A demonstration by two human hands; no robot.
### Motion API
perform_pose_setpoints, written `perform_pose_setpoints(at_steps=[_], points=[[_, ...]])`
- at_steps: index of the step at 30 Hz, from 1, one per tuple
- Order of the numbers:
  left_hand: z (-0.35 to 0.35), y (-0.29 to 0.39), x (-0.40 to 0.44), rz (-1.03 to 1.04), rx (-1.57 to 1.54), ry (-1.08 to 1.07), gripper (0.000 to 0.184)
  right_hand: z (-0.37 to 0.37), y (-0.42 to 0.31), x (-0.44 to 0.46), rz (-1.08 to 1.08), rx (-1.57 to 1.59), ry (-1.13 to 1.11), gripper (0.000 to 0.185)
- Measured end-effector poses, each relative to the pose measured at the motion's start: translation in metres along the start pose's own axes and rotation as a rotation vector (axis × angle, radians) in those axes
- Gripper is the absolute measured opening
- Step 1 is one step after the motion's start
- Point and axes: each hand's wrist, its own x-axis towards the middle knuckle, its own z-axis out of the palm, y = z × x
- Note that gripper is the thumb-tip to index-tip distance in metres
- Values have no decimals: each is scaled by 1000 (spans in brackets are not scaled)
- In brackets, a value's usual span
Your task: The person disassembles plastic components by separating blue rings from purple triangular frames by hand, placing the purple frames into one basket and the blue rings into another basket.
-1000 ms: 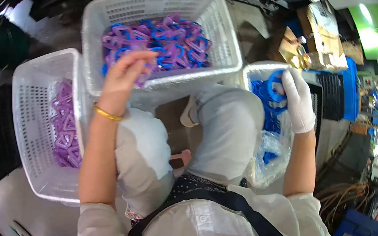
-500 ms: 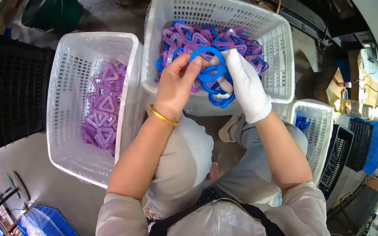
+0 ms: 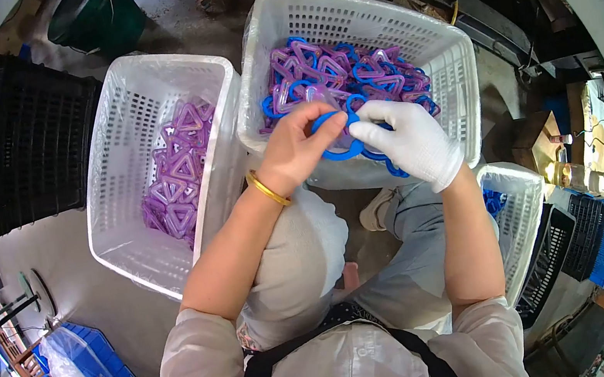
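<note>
Blue plastic rings (image 3: 344,154), joined in a cluster, are held between my two hands over the near edge of the right-hand basket. My bare left hand (image 3: 297,147), with a gold bangle at the wrist, pinches the cluster's left side between thumb and fingers. On the other side my right hand (image 3: 418,141), in a white glove, is closed on the cluster, its thumb and fingertips near the middle. Part of the cluster hangs below the glove. Just behind my hands lies a heap of purple triangle frames (image 3: 331,67) mixed with blue rings, inside the white basket (image 3: 459,79).
To the left stands another white basket (image 3: 116,224), lined with plastic film, with purple triangles (image 3: 179,175) in it. A smaller white bin (image 3: 529,217) with blue pieces is at my right knee. Stacked black crates (image 3: 22,144) rise at far left; a green bucket (image 3: 97,20) stands behind.
The ring cluster has turned and sits slightly lower. My gloved fingers have come around to pinch it from the front, and my left hand has shifted a little right and down.
</note>
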Motion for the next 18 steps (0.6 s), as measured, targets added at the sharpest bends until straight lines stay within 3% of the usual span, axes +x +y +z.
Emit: perform_pose_setpoints(at_steps=[2,6,10,14,18], points=[[3,11,-5,-1,-139,37,20,0,-1,-1,5,-41,30,27],[5,11,-3,164,-310,248,21,6,9,4,-33,-52,459,31],[1,14,-6,189,-507,323,20,1,6,1,89,396,533,25],[10,17,-5,240,-437,276,21,16,-11,-7,1,448,216,26],[15,20,-7,271,-414,278,24,27,-12,-2,-3,413,194,27]])
